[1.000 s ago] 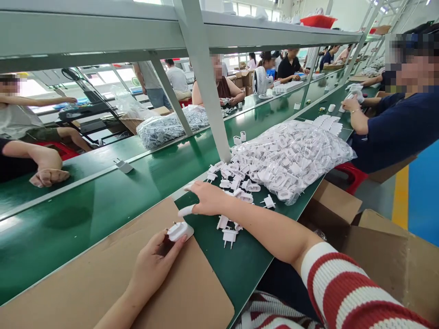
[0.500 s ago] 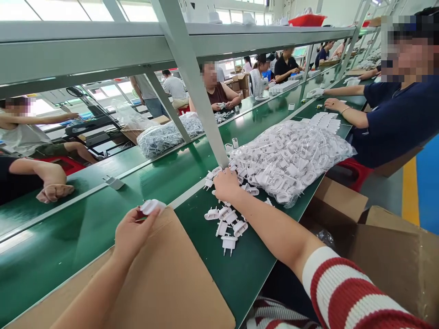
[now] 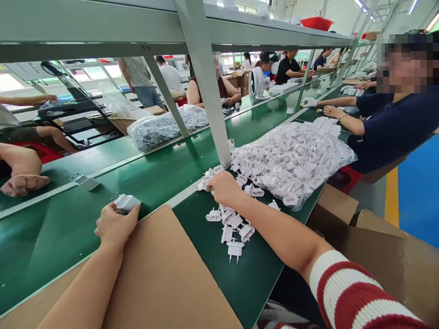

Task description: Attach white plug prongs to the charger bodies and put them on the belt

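My left hand (image 3: 116,224) is closed around a white charger plug (image 3: 126,203), its pins pointing away to the left, low over the green belt (image 3: 151,173). At the near end of the heap, my right hand (image 3: 224,188) has its fingers curled at a white two-pin plug shell (image 3: 203,183); the fingertips are partly hidden. Loose plug shells (image 3: 236,249) lie scattered on the dark green table just below this hand. Behind it rests a clear plastic bag (image 3: 291,155) heaped with the same white shells.
A cardboard sheet (image 3: 164,274) covers the table in front of me. Another white charger (image 3: 87,182) lies across the belt. A metal post (image 3: 216,100) rises beside the heap under a shelf. Cardboard boxes (image 3: 370,246) stand at lower right. Co-workers sit around the line.
My left hand has moved left and slightly down with the charger plug, off the cardboard's corner to over the belt. My right hand stays at the heap, shifted slightly left. The view has turned a little.
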Motion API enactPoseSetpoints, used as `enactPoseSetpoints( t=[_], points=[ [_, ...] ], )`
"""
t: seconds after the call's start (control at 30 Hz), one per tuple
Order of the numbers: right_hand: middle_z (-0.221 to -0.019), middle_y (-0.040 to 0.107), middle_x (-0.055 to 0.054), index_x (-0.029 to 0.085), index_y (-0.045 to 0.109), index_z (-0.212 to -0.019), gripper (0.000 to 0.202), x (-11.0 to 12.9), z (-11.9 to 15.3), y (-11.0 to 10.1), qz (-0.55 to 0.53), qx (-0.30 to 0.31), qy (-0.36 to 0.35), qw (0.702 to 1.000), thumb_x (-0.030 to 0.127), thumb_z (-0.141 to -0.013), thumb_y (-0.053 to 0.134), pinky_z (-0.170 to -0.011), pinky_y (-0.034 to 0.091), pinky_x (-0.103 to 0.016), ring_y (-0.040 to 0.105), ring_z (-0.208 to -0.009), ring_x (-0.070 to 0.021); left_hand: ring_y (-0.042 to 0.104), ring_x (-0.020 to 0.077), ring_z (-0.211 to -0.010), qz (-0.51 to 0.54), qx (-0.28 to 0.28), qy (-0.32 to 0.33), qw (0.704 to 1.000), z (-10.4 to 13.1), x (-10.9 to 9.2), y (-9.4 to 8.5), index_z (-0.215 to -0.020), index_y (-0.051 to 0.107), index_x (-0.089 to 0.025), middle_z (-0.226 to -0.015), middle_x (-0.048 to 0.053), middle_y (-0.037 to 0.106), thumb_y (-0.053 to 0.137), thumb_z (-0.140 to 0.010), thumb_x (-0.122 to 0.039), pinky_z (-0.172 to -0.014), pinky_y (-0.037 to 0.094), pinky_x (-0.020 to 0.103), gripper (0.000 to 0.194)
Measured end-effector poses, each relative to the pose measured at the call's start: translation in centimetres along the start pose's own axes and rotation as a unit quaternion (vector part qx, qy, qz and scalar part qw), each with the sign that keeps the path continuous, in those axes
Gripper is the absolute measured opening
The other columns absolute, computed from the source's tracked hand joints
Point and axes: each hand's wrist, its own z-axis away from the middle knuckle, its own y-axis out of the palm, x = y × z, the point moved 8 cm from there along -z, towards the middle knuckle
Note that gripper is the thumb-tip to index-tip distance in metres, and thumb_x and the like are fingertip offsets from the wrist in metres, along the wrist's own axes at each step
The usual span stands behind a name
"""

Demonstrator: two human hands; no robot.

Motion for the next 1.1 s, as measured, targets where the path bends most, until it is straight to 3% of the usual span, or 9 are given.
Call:
enactPoseSetpoints(
  t=[0.07, 0.17, 0.3, 0.4, 0.57, 0.67, 0.73, 0.87, 1.1],
  points=[
    [-0.116, 0.079, -0.01, 0.017, 0.078, -0.112, 0.037, -0.1, 0.2, -0.3, -0.03, -0.018, -0.002, 0.999, -0.001, -0.084, 0.061, -0.106, 0.047, -0.039, 0.067, -0.114, -0.0261, 0.047, 0.0649, -0.136, -0.005, -0.026, -0.067, 0.997, 0.7, 0.4, -0.6, -0.142, 0.047, 0.0, -0.143, 0.042, 0.051, 0.068, -0.076, -0.067, -0.102, 0.039, 0.081, 0.097],
    [-0.125, 0.076, -0.01, 0.018, 0.073, -0.125, 0.044, -0.3, 0.5, -0.7, -0.069, -0.042, 0.005, 0.997, 0.001, -0.087, 0.057, -0.096, 0.052, -0.034, 0.065, -0.121, -0.025, 0.027, 0.0577, -0.153, 0.02, -0.079, -0.099, 0.992, 2.1, -0.7, -1.9, -0.158, 0.029, 0.003, -0.164, 0.038, 0.027, 0.074, -0.074, -0.062, -0.123, 0.024, 0.073, 0.115],
    [-0.131, 0.071, -0.01, 0.019, 0.068, -0.128, 0.042, -0.2, 0.9, -0.9, -0.11, -0.059, 0.012, 0.992, 0.006, -0.09, 0.054, -0.088, 0.053, -0.031, 0.067, -0.116, -0.0231, 0.025, 0.0513, -0.154, 0.043, -0.168, 0.011, 0.985, 3.5, -3.9, -4.0, -0.153, 0.032, -0.003, -0.162, 0.033, 0.028, 0.076, -0.077, -0.05, -0.126, 0.018, 0.068, 0.1],
    [-0.135, 0.067, -0.01, 0.02, 0.067, -0.124, 0.041, -0.3, 1.1, -1.4, -0.153, -0.084, 0.029, 0.984, 0.008, -0.088, 0.053, -0.085, 0.053, -0.033, 0.068, -0.106, -0.0225, 0.028, 0.0486, -0.152, 0.041, -0.188, 0.097, 0.976, 4.2, -5.8, -4.3, -0.149, 0.039, -0.009, -0.16, 0.029, 0.031, 0.075, -0.081, -0.043, -0.124, 0.022, 0.069, 0.084],
    [-0.124, 0.067, -0.008, 0.02, 0.068, -0.12, 0.041, -2.6, 1.0, -2.6, -0.277, -0.164, 0.09, 0.943, 0.013, -0.082, 0.055, -0.084, 0.054, -0.033, 0.065, -0.088, -0.0182, 0.036, 0.0445, -0.151, 0.063, -0.151, 0.202, 0.966, 4.9, -8.1, -3.3, -0.141, 0.056, -0.014, -0.157, 0.025, 0.043, 0.069, -0.086, -0.038, -0.127, 0.023, 0.064, 0.061],
    [-0.114, 0.07, -0.008, 0.02, 0.067, -0.119, 0.037, -4.9, 0.5, -2.5, -0.351, -0.189, 0.139, 0.906, 0.025, -0.083, 0.059, -0.076, 0.055, -0.032, 0.064, -0.077, -0.0164, 0.04, 0.0424, -0.15, 0.076, -0.108, 0.233, 0.963, 5.0, -8.6, -2.6, -0.14, 0.059, -0.022, -0.156, 0.021, 0.049, 0.068, -0.086, -0.033, -0.127, 0.025, 0.063, 0.056],
    [-0.108, 0.072, -0.007, 0.019, 0.068, -0.113, 0.034, -5.9, 0.2, -2.3, -0.364, -0.19, 0.158, 0.898, 0.035, -0.083, 0.063, -0.072, 0.054, -0.032, 0.064, -0.073, -0.0164, 0.044, 0.0412, -0.148, 0.075, -0.094, 0.242, 0.963, 5.0, -8.7, -2.3, -0.139, 0.06, -0.023, -0.154, 0.019, 0.053, 0.067, -0.087, -0.033, -0.127, 0.028, 0.062, 0.053],
    [-0.098, 0.074, -0.006, 0.02, 0.072, -0.103, 0.031, -6.6, 0.0, -2.0, -0.344, -0.169, 0.163, 0.909, 0.042, -0.083, 0.063, -0.069, 0.053, -0.032, 0.065, -0.076, -0.0188, 0.051, 0.0386, -0.141, 0.074, -0.088, 0.263, 0.958, 4.8, -8.8, -2.1, -0.133, 0.065, -0.021, -0.147, 0.018, 0.06, 0.062, -0.09, -0.036, -0.125, 0.033, 0.057, 0.045],
    [-0.086, 0.074, -0.004, 0.025, 0.076, -0.099, 0.029, -6.0, 0.2, -0.5, -0.281, -0.107, 0.15, 0.942, 0.028, -0.072, 0.067, -0.06, 0.047, -0.033, 0.06, -0.066, -0.0201, 0.06, 0.0354, -0.129, 0.081, -0.01, 0.258, 0.963, 4.6, -8.7, -0.6, -0.117, 0.074, -0.022, -0.128, 0.015, 0.073, 0.054, -0.093, -0.04, -0.12, 0.041, 0.053, 0.036]
  ],
)
